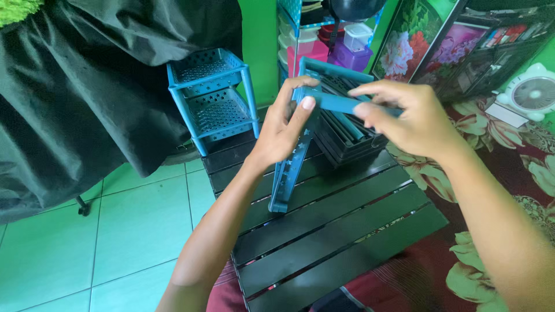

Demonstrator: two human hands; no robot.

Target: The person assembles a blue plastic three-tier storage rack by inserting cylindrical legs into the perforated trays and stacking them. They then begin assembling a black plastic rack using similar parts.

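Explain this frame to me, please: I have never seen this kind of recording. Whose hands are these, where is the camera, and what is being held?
The single picture comes from a camera worn on a person's head, looking down at their own bare hands. The left hand and the right hand together grip blue plastic frame pieces above a low black slatted table. A stack of dark trays sits on the table behind the hands. At its far corner stands a blue two-tier perforated rack. The green tiled floor is on the left.

teal plastic frame piece (289, 173) | teal perforated rack (214, 98) | black slatted table (335, 225) | green tiled floor (87, 231) | floral mat (497, 173)
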